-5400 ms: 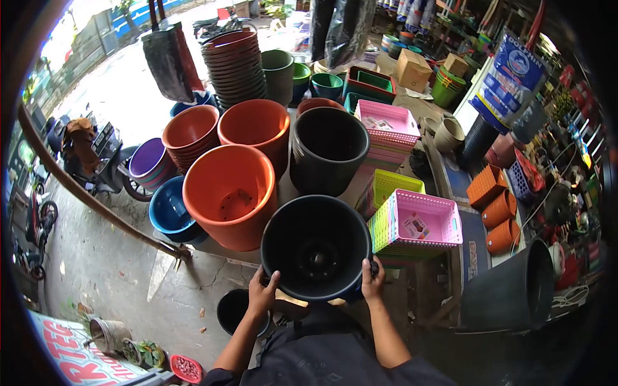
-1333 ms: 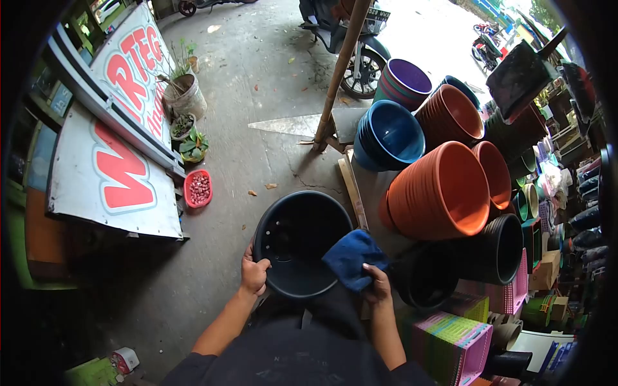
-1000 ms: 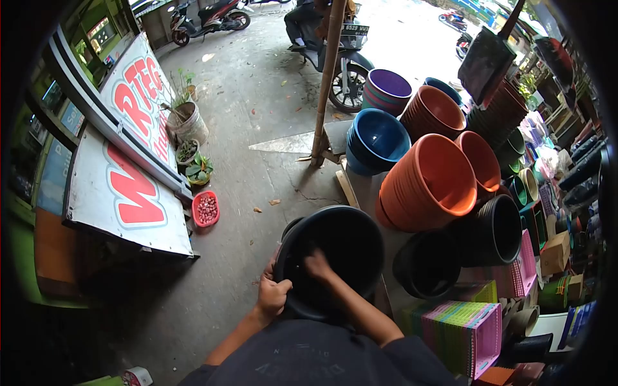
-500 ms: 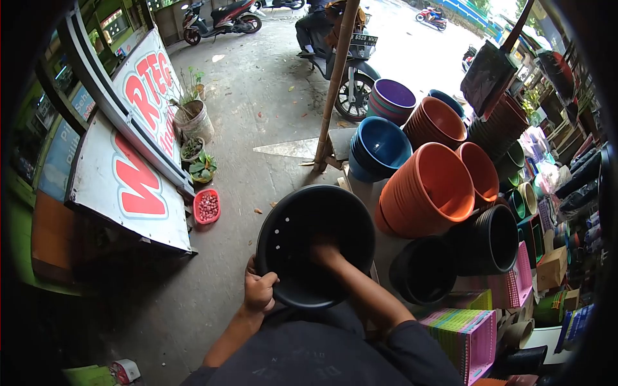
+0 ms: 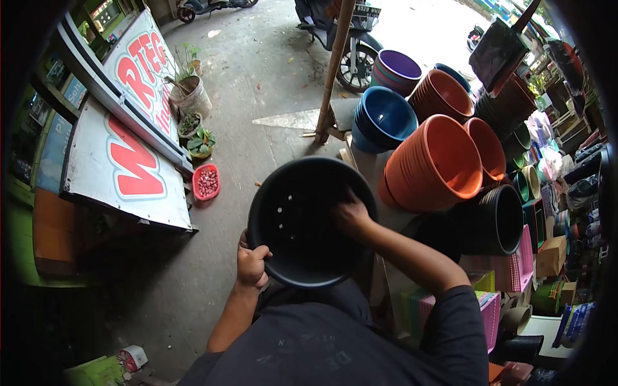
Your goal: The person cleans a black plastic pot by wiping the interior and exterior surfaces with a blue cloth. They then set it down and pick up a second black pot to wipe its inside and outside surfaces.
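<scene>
A deep black pot [image 5: 309, 264] with several light round holes showing in its inner side is in front of my torso, its mouth facing up at me. My left hand [image 5: 252, 260] grips its rim at the lower left, with the thumb over the edge. Inside the pot, near the right inner wall, is my right hand [image 5: 353, 215]. Its fingers are dark and blurred, so I cannot make out whether they hold anything.
Stacks of orange pots [image 5: 434, 164], blue pots [image 5: 386, 116] and black pots [image 5: 496, 219] stand to the right. A bamboo pole [image 5: 335, 71] rises ahead. Left are a leaning sign [image 5: 129, 164], potted plants [image 5: 201, 143] and a red basket [image 5: 206, 182]. A motorcycle [image 5: 351, 58] is beyond.
My right hand has moved right and up inside the pot, towards its right wall. The pot and my left hand sit slightly higher in view, and the surroundings have shifted a little.
</scene>
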